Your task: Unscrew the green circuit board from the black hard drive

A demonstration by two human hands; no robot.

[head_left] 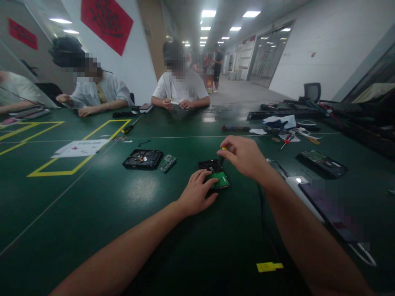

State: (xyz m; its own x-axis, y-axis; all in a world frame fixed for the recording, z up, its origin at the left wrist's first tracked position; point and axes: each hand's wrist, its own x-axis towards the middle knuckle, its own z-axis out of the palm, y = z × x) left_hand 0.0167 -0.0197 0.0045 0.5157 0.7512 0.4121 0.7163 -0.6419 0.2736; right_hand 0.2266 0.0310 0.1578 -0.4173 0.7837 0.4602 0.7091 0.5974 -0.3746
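Observation:
A black hard drive [210,165] with a green circuit board [221,180] on it lies on the green table [154,230] in front of me. My left hand [197,193] presses down on its near left side, fingers curled over the edge. My right hand [243,156] is closed around a small screwdriver [222,154] with a yellow top. The screwdriver stands upright with its tip on the drive. To the left lie an opened black drive case [142,158] and a loose green circuit board [168,163].
Two people sit across the table; another's arm shows at far left. Yellow tape outlines [74,166] and a paper sheet [82,147] lie left. Tools, cloth and another drive [321,161] lie right. A white device with cable [298,181] sits by my right arm.

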